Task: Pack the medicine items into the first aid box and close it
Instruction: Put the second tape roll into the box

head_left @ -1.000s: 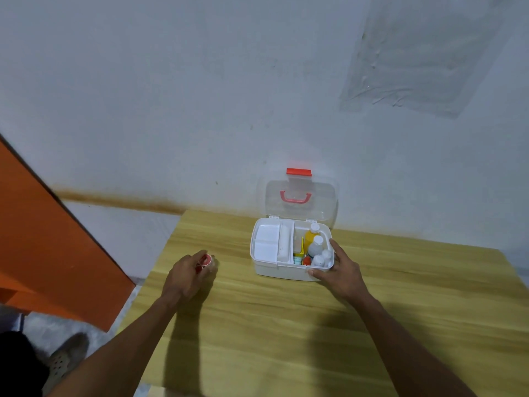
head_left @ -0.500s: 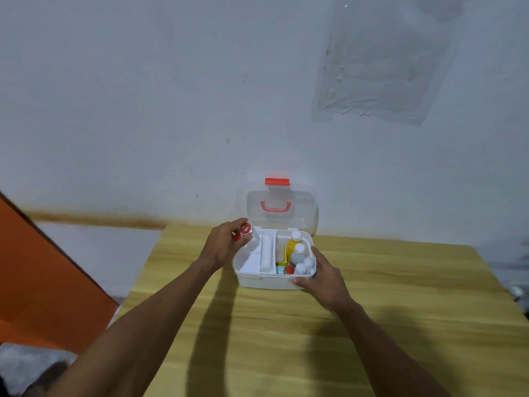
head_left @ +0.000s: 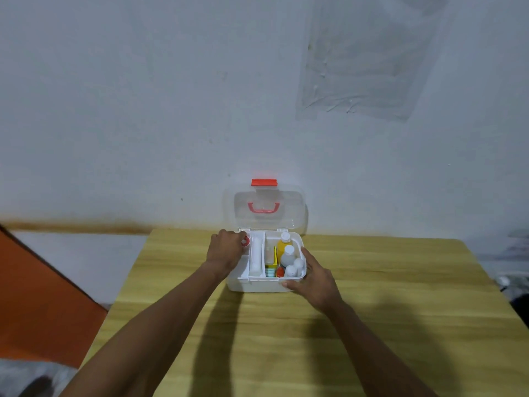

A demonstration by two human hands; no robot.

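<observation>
A white first aid box (head_left: 257, 285) stands open near the table's far edge, its clear lid (head_left: 266, 209) with red handle and red latch leaning back against the wall. Its right side holds an orange bottle (head_left: 283, 244), several white bottles (head_left: 288, 255) and small packets. A white tray insert (head_left: 255, 257) fills the left side. My left hand (head_left: 224, 249) hovers over the tray's left compartment, shut on a small red-and-white round item (head_left: 245, 241). My right hand (head_left: 313, 277) rests against the box's front right corner, holding it steady.
The box sits on a light wooden table (head_left: 286, 339) pushed against a white wall. An orange panel (head_left: 37, 290) stands to the left beyond the table's edge. A taped plastic sheet (head_left: 363, 58) hangs on the wall.
My left hand has carried the small red-and-white item from the table on the left up and over into the box's left tray compartment. My right hand has stayed on the box.
</observation>
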